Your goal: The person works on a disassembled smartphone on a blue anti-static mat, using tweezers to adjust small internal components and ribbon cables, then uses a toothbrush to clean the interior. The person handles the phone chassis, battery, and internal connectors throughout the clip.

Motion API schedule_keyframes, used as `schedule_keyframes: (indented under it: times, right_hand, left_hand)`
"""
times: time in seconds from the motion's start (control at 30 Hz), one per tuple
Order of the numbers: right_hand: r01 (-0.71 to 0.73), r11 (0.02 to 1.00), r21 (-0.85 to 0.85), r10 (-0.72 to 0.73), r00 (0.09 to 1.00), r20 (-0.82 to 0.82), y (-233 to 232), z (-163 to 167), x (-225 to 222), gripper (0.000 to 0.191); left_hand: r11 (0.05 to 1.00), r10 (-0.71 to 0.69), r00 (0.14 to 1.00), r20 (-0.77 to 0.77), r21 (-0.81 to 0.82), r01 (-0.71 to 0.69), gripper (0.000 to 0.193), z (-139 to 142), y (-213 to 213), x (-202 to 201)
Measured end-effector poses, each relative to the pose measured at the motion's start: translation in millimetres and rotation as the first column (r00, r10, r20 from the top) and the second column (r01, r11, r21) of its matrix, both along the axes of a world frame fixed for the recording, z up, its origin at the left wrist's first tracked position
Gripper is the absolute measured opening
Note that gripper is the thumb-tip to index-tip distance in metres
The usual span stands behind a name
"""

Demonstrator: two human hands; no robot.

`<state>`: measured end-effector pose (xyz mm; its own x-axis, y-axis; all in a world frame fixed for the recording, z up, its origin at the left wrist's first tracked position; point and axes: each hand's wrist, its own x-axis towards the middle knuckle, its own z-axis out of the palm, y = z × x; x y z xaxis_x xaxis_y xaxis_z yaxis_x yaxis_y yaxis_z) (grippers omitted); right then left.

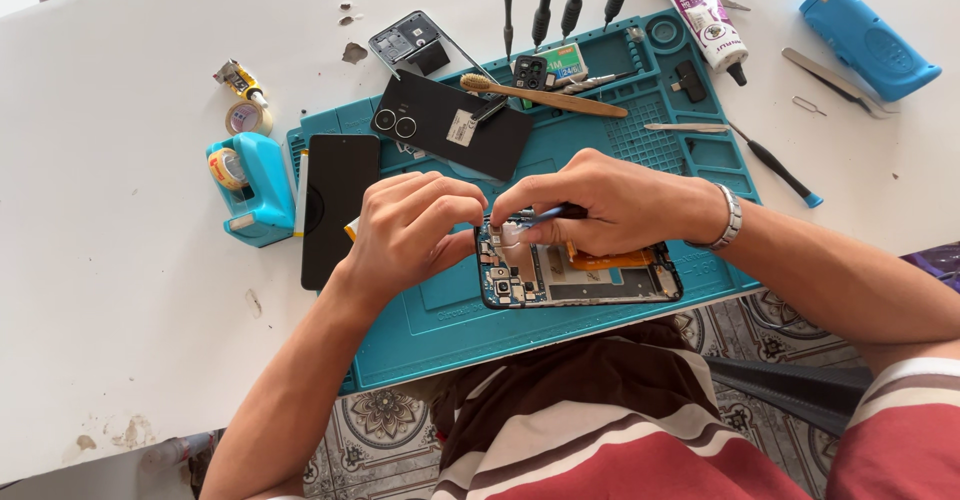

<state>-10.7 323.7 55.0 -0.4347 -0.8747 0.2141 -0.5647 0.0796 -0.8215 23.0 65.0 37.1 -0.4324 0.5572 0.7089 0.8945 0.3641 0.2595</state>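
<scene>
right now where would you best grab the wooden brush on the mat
Grip the brush by its bare wooden handle, mid-length, coming from above. It lies flat across the mat, bristles at its left end by the black back cover, and the right half of the handle is clear.

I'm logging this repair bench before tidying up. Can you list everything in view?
Mat: 1, teal, on white table.
Opened phone: 1, black frame, mat's near edge, under both hands.
Back cover: 1, black, mat's far left.
Screen panel: 1, black, mat's left edge.
Brush: 1, wooden, far side of mat.
Screwdrivers: 4, black, standing in a row beyond mat.
Loose screwdriver: 1, black with blue tip, right of mat.
Glue tube: 1, white, far right.
Blue device: 1, far right corner.
Tape dispenser: 1, light blue, left of mat.
Left hand: on phone's left end.
Right hand: pinching a thin dark tool.
</scene>
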Motion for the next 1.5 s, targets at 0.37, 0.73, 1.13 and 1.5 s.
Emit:
schedule_keyframes:
  times: [0.37,0.73,1.13,1.5]
  right_hand:
    - [-0.024,1.0,-0.005,0.024,1.0,0.005,-11,2,4,0.033]
    - [-0.057,0.998,0.004,0.057,0.994,-0.091,-11,7,12,0.035]
    - [-0.062,0.998,-0.009,0.06,0.986,-0.157,-5,2,8,0.037]
    - [-0.071,0.997,-0.033,0.066,0.989,-0.129,-7,1,8,0.035]
  left_hand:
    - [1.0,-0.025,1.0,0.005,0.005,0.025,0.025,7,-10,7]
    - [0.99,-0.113,0.99,0.087,0.099,0.105,0.023,6,-11,14]
    - [0.994,-0.066,0.997,0.042,0.094,0.062,0.028,9,-7,13]
    - [0.994,-0.067,0.996,0.057,0.09,0.062,0.03,8,-6,13]
